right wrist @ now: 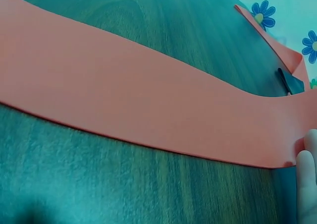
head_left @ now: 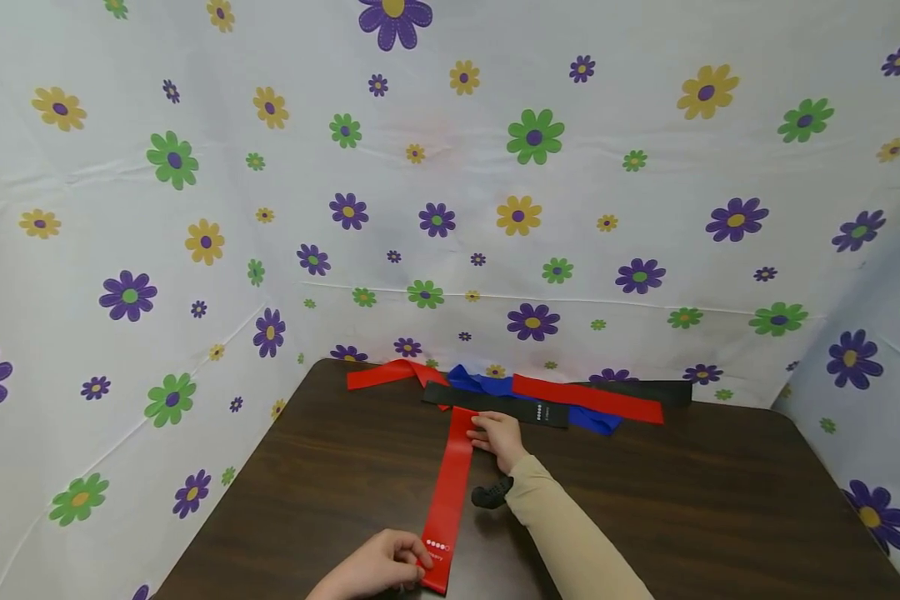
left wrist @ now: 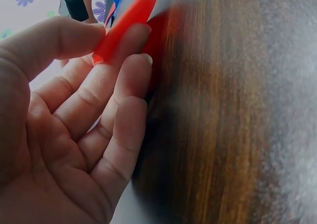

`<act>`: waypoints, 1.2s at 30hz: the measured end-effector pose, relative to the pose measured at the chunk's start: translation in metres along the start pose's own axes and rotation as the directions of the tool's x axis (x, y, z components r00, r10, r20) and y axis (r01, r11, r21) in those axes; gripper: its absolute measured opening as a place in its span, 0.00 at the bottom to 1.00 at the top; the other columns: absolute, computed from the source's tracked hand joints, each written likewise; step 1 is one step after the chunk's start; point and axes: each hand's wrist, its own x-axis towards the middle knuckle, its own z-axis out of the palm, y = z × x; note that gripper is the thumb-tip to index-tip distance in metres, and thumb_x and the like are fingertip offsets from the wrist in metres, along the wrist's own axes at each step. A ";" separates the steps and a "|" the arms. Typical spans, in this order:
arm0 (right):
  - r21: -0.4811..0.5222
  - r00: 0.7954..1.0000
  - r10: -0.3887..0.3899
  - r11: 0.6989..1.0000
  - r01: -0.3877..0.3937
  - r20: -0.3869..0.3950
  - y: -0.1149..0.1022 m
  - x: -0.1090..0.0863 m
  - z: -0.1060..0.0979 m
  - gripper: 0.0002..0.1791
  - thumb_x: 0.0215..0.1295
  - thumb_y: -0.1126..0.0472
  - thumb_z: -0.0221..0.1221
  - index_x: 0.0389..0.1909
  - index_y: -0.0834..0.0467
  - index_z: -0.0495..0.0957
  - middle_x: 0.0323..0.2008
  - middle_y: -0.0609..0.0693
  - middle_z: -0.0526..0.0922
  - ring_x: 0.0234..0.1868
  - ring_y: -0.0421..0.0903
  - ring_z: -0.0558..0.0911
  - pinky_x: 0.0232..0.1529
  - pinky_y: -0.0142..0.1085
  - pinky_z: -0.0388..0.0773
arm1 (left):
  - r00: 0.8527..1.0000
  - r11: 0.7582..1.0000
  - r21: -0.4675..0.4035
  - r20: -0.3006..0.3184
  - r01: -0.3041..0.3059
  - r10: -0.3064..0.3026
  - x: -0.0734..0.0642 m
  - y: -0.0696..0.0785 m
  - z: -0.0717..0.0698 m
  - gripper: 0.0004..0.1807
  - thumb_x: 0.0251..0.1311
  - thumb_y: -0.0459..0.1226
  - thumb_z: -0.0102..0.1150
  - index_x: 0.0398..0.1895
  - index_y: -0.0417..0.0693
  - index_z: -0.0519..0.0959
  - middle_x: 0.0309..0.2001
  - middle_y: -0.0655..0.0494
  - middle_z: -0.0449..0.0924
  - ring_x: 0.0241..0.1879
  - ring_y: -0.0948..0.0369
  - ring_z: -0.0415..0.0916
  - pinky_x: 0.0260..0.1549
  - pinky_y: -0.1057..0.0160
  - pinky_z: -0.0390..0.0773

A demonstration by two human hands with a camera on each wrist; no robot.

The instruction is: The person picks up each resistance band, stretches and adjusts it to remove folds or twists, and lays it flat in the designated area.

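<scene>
A red resistance band [head_left: 448,483] with white print near its close end runs lengthwise in front of me. My left hand [head_left: 386,560] pinches the near end; in the left wrist view the thumb presses the folded edge of the red band [left wrist: 130,21] against the fingers, close over the wood. At the far end my right hand [head_left: 501,440] grips the band by its right edge. The right wrist view shows the band [right wrist: 143,92] stretched out flat and wide, with fingertips [right wrist: 306,167] at its edge on the right.
Along the back of the dark wooden table [head_left: 330,475] lie another red band [head_left: 588,397], a folded red band [head_left: 382,375], a black band [head_left: 487,404], blue bands [head_left: 596,421] and a black one [head_left: 671,392]. Flowered cloth [head_left: 435,183] hangs behind.
</scene>
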 end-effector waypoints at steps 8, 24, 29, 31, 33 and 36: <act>0.030 0.997 -0.064 0.998 0.063 0.048 0.001 -0.009 -0.006 0.22 0.65 0.63 0.61 0.54 0.73 0.74 0.46 0.62 0.81 0.36 0.48 0.86 0.37 0.40 0.83 | 1.000 0.999 0.023 0.008 -0.023 0.023 0.003 -0.003 0.002 0.07 0.54 0.29 0.57 0.35 0.39 0.81 0.26 0.58 0.79 0.22 0.66 0.71 0.21 0.70 0.70; 0.067 1.000 -0.016 0.998 0.017 -0.016 0.006 -0.009 -0.008 0.19 0.67 0.67 0.58 0.56 0.73 0.73 0.48 0.63 0.80 0.41 0.54 0.85 0.45 0.46 0.81 | 1.000 0.999 0.040 -0.007 -0.017 0.018 0.007 0.001 0.005 0.05 0.52 0.30 0.58 0.32 0.41 0.81 0.24 0.58 0.79 0.20 0.66 0.68 0.20 0.72 0.69; 0.051 0.999 -0.018 0.999 0.020 -0.031 0.008 -0.007 -0.007 0.18 0.67 0.67 0.58 0.54 0.73 0.75 0.45 0.62 0.81 0.38 0.52 0.85 0.43 0.44 0.81 | 1.000 0.999 0.033 -0.011 -0.010 0.011 0.007 0.003 0.007 0.03 0.54 0.31 0.59 0.31 0.41 0.81 0.25 0.57 0.80 0.21 0.65 0.69 0.20 0.71 0.70; 0.042 0.999 -0.011 0.999 0.013 -0.034 0.009 -0.005 -0.006 0.18 0.67 0.67 0.58 0.54 0.73 0.75 0.45 0.62 0.81 0.37 0.50 0.85 0.43 0.43 0.82 | 1.000 0.999 0.032 -0.012 -0.005 0.005 0.007 0.003 0.007 0.03 0.55 0.31 0.59 0.31 0.41 0.81 0.25 0.57 0.80 0.21 0.65 0.69 0.20 0.71 0.70; 0.033 0.999 -0.006 0.999 0.007 -0.032 0.009 -0.004 -0.005 0.18 0.67 0.68 0.57 0.55 0.72 0.75 0.46 0.63 0.81 0.36 0.49 0.85 0.42 0.42 0.82 | 1.000 1.000 0.031 -0.015 0.002 -0.001 0.007 0.003 0.007 0.03 0.55 0.31 0.59 0.31 0.41 0.81 0.26 0.56 0.81 0.21 0.64 0.69 0.20 0.70 0.70; 0.025 1.000 0.004 1.000 -0.004 -0.020 0.010 -0.002 -0.005 0.19 0.67 0.68 0.57 0.57 0.72 0.74 0.47 0.64 0.80 0.36 0.48 0.85 0.42 0.41 0.82 | 1.000 0.999 0.033 -0.018 0.008 -0.008 0.007 0.002 0.007 0.03 0.56 0.32 0.60 0.31 0.41 0.81 0.26 0.56 0.81 0.21 0.64 0.70 0.20 0.70 0.71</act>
